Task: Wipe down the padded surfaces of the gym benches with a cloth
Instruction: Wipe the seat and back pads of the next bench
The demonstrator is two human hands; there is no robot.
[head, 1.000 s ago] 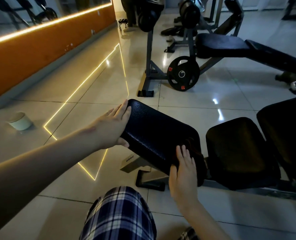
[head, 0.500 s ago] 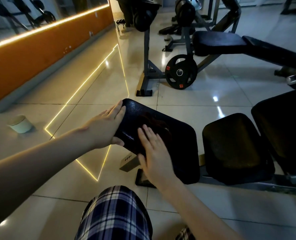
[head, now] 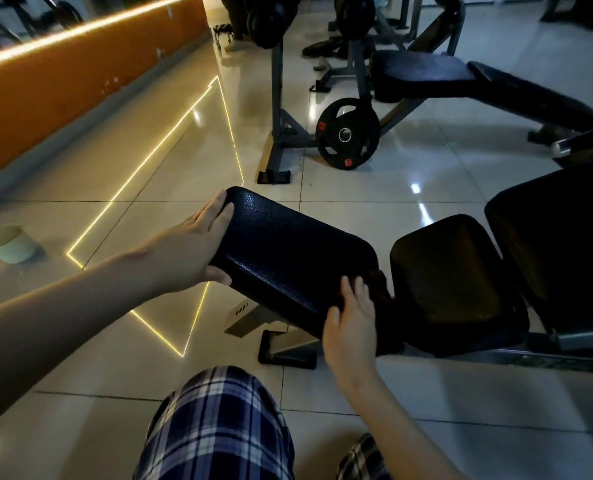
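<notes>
A black padded bench pad [head: 288, 247] lies tilted in front of me. My left hand [head: 198, 247] holds its left end, fingers over the far corner and thumb under the near edge. At the pad's right end, my right hand [head: 352, 313] presses a dark reddish cloth [head: 376, 277] flat against the padding with straight fingers. The cloth is mostly hidden under the hand. The bench's seat pad [head: 454, 278] and back pad [head: 558, 244] continue to the right.
A second bench [head: 426, 72] and a rack holding a black weight plate [head: 347, 133] stand behind on the glossy tiled floor. A pale round tub [head: 11, 244] sits on the floor at left. An orange wall [head: 63, 84] runs along the left. My plaid-clad knee [head: 218, 420] is below.
My right hand slid the cloth from the pad's right end to its middle, then back to the right end. The left hand kept its hold on the left end.
</notes>
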